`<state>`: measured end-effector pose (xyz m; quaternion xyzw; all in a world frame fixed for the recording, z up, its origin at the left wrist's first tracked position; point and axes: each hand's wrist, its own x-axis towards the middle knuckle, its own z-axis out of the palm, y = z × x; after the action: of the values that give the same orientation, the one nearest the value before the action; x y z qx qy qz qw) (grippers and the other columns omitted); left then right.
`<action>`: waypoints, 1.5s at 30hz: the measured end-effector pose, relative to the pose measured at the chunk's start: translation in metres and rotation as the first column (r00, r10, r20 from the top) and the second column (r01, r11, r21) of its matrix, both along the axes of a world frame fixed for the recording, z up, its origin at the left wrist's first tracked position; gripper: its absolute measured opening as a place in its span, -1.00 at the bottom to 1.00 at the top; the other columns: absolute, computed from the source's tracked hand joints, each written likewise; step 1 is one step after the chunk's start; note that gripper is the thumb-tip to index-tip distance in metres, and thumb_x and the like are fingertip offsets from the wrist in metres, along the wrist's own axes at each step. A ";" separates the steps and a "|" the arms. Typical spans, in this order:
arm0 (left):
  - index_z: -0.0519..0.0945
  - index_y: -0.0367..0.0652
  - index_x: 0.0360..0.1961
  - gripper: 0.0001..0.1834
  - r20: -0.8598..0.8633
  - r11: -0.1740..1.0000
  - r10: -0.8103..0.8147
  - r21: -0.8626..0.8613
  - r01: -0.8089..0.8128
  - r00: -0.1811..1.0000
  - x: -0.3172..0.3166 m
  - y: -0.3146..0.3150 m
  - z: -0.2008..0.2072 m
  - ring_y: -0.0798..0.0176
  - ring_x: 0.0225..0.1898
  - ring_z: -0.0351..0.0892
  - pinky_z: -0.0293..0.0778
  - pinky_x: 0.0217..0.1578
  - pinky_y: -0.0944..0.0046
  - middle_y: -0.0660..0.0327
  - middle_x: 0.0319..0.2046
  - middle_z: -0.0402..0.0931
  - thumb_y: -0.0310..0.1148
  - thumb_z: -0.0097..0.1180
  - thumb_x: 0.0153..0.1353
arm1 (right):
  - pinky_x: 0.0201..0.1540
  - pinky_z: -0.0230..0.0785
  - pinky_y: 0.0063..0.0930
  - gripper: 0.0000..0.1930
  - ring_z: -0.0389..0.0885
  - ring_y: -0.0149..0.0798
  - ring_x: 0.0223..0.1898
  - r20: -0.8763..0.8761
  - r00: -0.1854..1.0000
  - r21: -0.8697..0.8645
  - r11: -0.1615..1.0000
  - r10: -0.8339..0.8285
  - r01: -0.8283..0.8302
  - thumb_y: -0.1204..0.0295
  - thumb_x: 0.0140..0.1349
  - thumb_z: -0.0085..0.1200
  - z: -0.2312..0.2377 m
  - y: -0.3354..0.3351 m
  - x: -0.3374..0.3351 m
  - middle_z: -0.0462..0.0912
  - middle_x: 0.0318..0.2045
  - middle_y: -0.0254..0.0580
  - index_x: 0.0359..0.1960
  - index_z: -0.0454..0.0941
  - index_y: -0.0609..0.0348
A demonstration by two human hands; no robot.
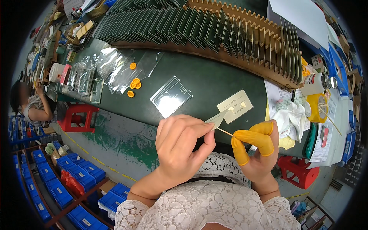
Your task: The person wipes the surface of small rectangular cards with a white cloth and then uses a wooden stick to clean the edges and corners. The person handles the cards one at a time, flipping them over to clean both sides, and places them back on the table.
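My left hand [180, 147] is closed on a thin pale card [219, 119], pinched by its near end and tilted up over the table's front edge. Yellow finger cots cover several fingers of my right hand [257, 147], which pinches a thin wooden stick [225, 132]. The stick points left, its far end at the lower edge of the card; whether they touch I cannot tell. Just beyond, a cream rectangular card [237, 105] with rounded corners lies flat on the dark green table [134, 108]. Left of it rest dark, line-printed plates [171, 96] with a glossy surface.
A long brown slotted rack [264, 74] of upright dark plates [191, 28] spans the back. Loose yellow finger cots [135, 83] lie near clear bags [115, 71]. A white cloth [289, 119], tape roll [318, 107] and bottle [312, 82] stand right. Another person [36, 103] sits far left.
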<state>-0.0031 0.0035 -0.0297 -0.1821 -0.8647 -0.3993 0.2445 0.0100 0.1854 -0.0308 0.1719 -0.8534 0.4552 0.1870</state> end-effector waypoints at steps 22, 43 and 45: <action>0.58 -0.23 -0.40 -0.72 -0.012 1.000 -0.005 0.007 0.005 1.000 0.001 -0.001 -0.002 0.13 -0.35 0.57 0.39 -0.31 0.27 0.17 -0.41 0.60 -0.69 0.28 -0.21 | -0.43 0.20 -0.44 -0.69 0.38 -0.25 -0.42 0.008 1.000 -0.008 1.000 0.010 -0.010 0.61 -0.13 0.37 0.001 0.001 0.000 0.46 -0.44 -0.25 -0.28 0.61 0.14; 0.57 -0.21 -0.41 -0.71 -0.032 1.000 -0.001 -0.004 0.001 0.999 0.001 -0.001 -0.003 0.15 -0.35 0.58 0.38 -0.31 0.26 0.19 -0.40 0.60 -0.70 0.28 -0.22 | -0.43 0.18 -0.46 -0.67 0.35 -0.25 -0.42 -0.008 1.000 -0.019 1.000 0.010 -0.010 0.61 -0.14 0.37 -0.001 -0.001 0.000 0.46 -0.44 -0.26 -0.27 0.61 0.13; 0.56 -0.21 -0.41 -0.72 -0.033 1.000 0.000 -0.004 0.000 0.999 0.001 -0.001 -0.003 0.15 -0.35 0.58 0.38 -0.31 0.26 0.19 -0.40 0.60 -0.70 0.28 -0.22 | -0.43 0.18 -0.46 -0.67 0.35 -0.25 -0.42 -0.009 1.000 -0.015 1.000 0.007 -0.007 0.61 -0.14 0.37 -0.001 -0.001 -0.001 0.46 -0.43 -0.27 -0.27 0.61 0.12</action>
<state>-0.0019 0.0028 -0.0322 -0.1890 -0.8614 -0.3944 0.2583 0.0093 0.1847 -0.0316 0.1756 -0.8485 0.4614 0.1906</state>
